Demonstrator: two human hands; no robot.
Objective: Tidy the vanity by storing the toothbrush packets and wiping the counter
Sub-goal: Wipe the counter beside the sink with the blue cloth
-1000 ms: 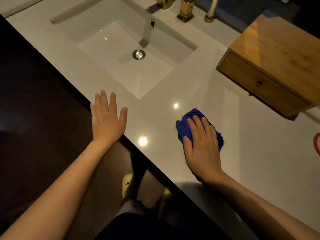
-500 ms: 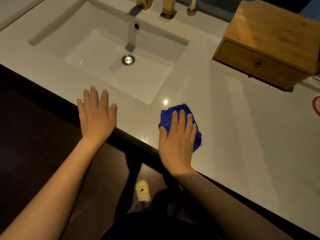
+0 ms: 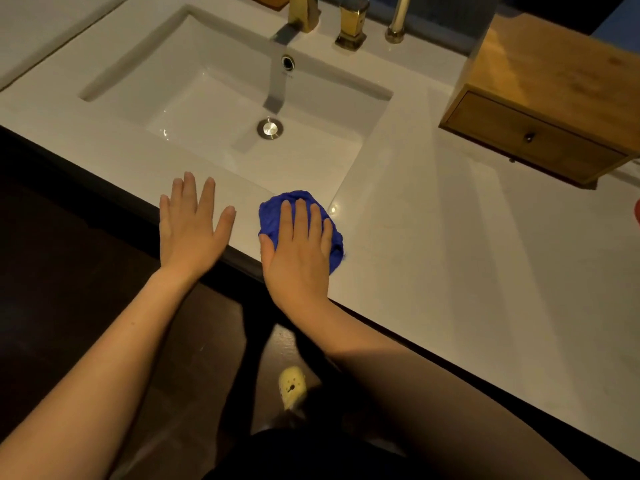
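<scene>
A bunched blue cloth (image 3: 273, 213) lies on the white counter (image 3: 450, 254) near its front edge, just in front of the sink. My right hand (image 3: 298, 247) presses flat on the cloth with straight fingers. My left hand (image 3: 190, 226) rests flat on the counter's front edge to the left of the cloth, fingers spread, holding nothing. A wooden drawer box (image 3: 547, 109) stands at the back right with its drawer closed. No toothbrush packets are in view.
A rectangular white sink (image 3: 221, 98) with a metal drain (image 3: 270, 128) fills the back left. Gold taps (image 3: 351, 26) stand behind it. A red object (image 3: 636, 211) shows at the right edge. The dark floor and a yellow slipper (image 3: 292, 386) lie below the counter edge.
My right hand has slid the blue cloth leftward along the counter's front edge, closer to my left hand. My left hand has stayed flat on the edge.
</scene>
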